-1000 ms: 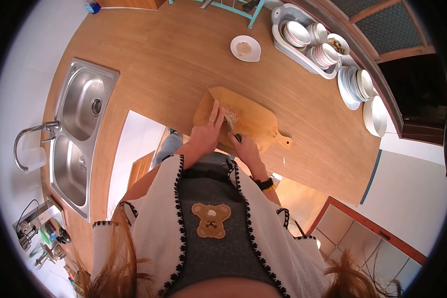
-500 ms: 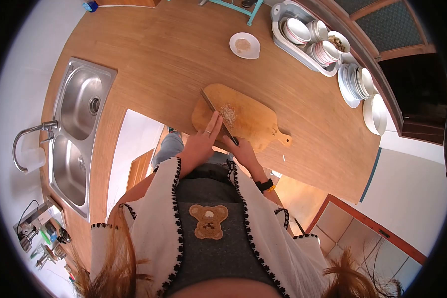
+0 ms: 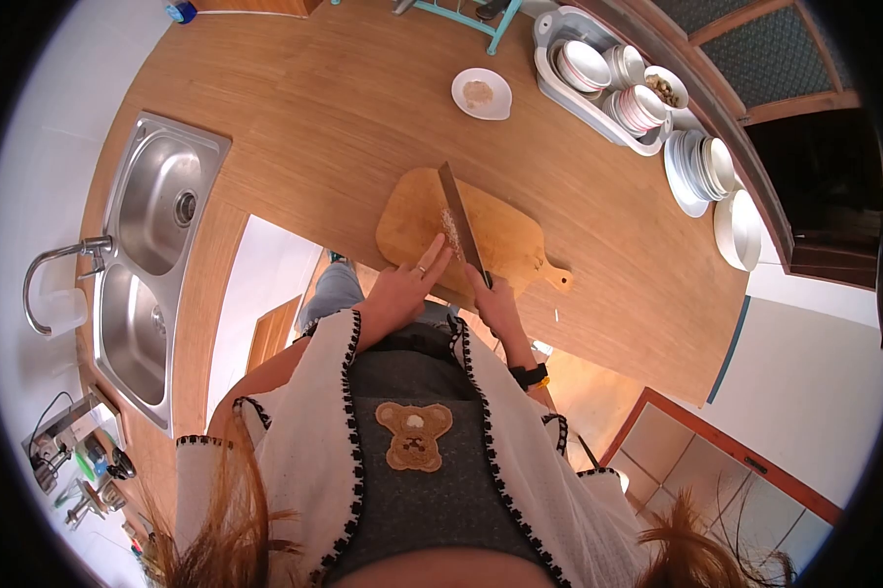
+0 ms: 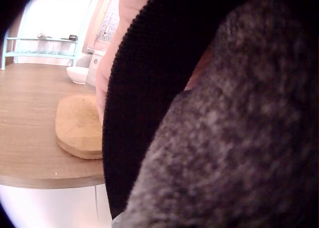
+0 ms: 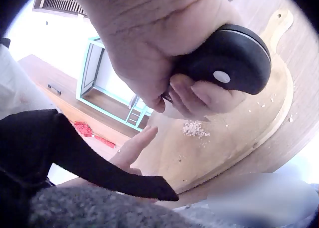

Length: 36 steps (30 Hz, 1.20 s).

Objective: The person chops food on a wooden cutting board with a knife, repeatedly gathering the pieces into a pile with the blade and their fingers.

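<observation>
From where I stand, the chopping looks to call for a steady rock of the knife (image 3: 462, 221) over the minced pile (image 3: 450, 224), with the tip kept low on the cutting board (image 3: 508, 233) so the bits stay heaped rather than scatter. I'd judge the free hand should stay flat and clear of the edge, and the crumbs get swept back to the middle now and then.

The right hand (image 3: 496, 300) has its fingers (image 5: 199, 91) wrapped tight round the black handle, with the blade pointing away across the board. The left hand (image 3: 411, 281) lies with its fingers (image 5: 142, 137) straight and together at the near edge of the board, just left of the blade. Whether they touch the steel I cannot tell. They hold nothing.

The pile sits mid-board, right against the blade, and the board lies at the near edge of the table (image 3: 343, 108).
</observation>
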Motion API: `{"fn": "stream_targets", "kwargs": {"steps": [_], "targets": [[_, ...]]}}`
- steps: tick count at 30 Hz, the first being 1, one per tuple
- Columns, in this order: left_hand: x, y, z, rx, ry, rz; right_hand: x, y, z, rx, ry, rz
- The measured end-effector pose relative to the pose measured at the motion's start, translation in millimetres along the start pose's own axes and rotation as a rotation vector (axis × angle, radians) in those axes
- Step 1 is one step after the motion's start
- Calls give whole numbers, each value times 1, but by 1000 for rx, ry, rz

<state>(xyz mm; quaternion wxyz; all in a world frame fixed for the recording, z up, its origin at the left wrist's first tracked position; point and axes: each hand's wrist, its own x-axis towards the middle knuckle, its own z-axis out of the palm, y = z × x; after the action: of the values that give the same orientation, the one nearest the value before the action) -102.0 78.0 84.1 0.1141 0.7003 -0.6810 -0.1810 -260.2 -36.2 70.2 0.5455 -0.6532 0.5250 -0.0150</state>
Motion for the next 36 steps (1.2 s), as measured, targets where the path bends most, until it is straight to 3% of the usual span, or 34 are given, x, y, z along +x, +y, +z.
{"fn": "stream_targets", "kwargs": {"steps": [2, 7, 15, 21, 25, 33, 36], "targets": [[-1, -1, 4, 12, 18, 1, 6, 1, -6, -7, 8, 37], [-5, -5, 11, -13, -10, -21, 15, 3, -15, -313, 139, -73], [1, 0, -2, -30, 1, -51, -4, 6, 1, -264, 35, -70], [12, 6, -5, -60, 88, 70, -7, -1, 0, -190, -14, -107], [12, 7, 0, -2, 19, 107, -5, 3, 7, -238, -22, -182], [11, 4, 2, -23, -42, 103, -5, 3, 9, -321, -16, -154], [13, 6, -12, -139, -190, 63, -6, -1, 6, -415, -2, -154]]}}
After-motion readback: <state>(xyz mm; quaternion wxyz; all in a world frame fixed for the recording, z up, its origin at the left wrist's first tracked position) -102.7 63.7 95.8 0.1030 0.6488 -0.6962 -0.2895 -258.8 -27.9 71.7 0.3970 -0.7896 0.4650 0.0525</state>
